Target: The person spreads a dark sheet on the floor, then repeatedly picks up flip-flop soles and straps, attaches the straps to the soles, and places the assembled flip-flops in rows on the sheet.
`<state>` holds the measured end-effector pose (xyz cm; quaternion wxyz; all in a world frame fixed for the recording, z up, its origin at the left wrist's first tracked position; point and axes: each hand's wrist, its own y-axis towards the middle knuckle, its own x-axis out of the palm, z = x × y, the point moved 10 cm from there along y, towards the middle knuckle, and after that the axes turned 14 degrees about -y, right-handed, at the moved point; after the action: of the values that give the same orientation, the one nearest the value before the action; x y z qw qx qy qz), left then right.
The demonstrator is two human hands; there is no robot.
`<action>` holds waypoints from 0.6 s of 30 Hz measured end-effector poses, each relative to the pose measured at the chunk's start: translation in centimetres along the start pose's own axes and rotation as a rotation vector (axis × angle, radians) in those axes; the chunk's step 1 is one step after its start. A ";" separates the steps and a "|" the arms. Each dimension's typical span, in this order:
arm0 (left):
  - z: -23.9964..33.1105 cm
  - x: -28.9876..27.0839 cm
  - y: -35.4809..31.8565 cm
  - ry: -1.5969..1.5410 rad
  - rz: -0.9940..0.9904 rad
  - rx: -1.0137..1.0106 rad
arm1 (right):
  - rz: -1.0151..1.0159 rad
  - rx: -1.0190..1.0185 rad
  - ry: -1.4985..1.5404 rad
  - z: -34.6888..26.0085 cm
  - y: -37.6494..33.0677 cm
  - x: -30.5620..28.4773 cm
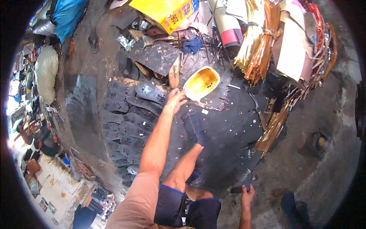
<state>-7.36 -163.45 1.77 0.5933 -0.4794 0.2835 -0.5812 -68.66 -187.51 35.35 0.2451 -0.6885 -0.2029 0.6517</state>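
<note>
My left hand [175, 100] reaches forward with its fingers spread, the fingertips at the near rim of a yellow oval tub [202, 82] that lies on the dark floor. Rows of dark shoe soles [126, 126] lie just left of this arm. My right hand [247, 194] rests low on the ground at the near edge of a black sheet [228, 129], holding nothing that I can see. My leg stretches forward between the two arms and ends in a dark sock [193, 126].
Bundles of gold and copper strips [263, 49] and sheet rolls pile up at the back right. A yellow carton [167, 13] stands at the back, with a blue bag [66, 15] and a pale sack [45, 70] on the left. Another foot in a dark shoe [293, 206] is at lower right.
</note>
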 end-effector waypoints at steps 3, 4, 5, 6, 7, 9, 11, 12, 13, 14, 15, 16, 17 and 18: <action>6.4 -4.1 1.7 -0.031 0.235 -0.078 | -0.008 0.163 0.105 7.0 1.3 -2.9; 7.4 -5.0 1.2 -0.090 0.345 -0.171 | -0.039 0.243 0.119 5.9 1.9 -3.3; 9.1 -6.9 1.1 0.057 0.440 -0.089 | -0.079 0.312 0.125 2.7 2.5 -4.8; 10.3 -7.1 1.7 0.222 0.512 -0.028 | -0.097 0.405 0.134 0.4 1.9 -6.0; 11.5 -7.2 2.2 0.387 0.579 0.033 | -0.123 0.373 0.122 3.2 3.5 -6.2; 13.8 -8.3 4.0 0.337 0.587 0.271 | -0.170 0.310 0.075 1.6 5.6 -7.2; 15.4 -2.6 3.8 0.128 0.459 0.414 | -0.150 0.279 0.052 1.7 4.3 -6.8; 19.1 -4.8 4.5 0.295 0.522 0.621 | -0.160 0.195 0.024 -0.4 5.8 -7.0; 18.7 -7.8 5.5 0.095 0.506 0.620 | -0.190 0.127 0.027 -2.3 7.1 -6.9; 18.2 -4.1 5.7 -0.086 0.433 0.583 | -0.182 0.110 0.043 -3.2 6.6 -6.4; 17.8 -0.6 5.4 -0.221 0.292 0.479 | -0.198 0.109 0.098 -4.4 5.7 -5.3; 17.1 -1.6 5.6 -0.255 0.402 0.388 | -0.232 0.073 0.141 -6.6 6.0 -4.7; 16.7 -2.0 5.4 -0.290 0.416 0.382 | -0.233 0.040 0.142 -9.5 5.6 -4.2; 16.7 -2.6 5.2 -0.323 0.428 0.378 | -0.235 0.006 0.144 -12.9 5.0 -3.6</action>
<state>9.30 -157.62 2.88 0.8179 -0.3763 0.1673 -0.4019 -56.27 -194.54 35.60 0.3358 -0.7042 -0.2619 0.5681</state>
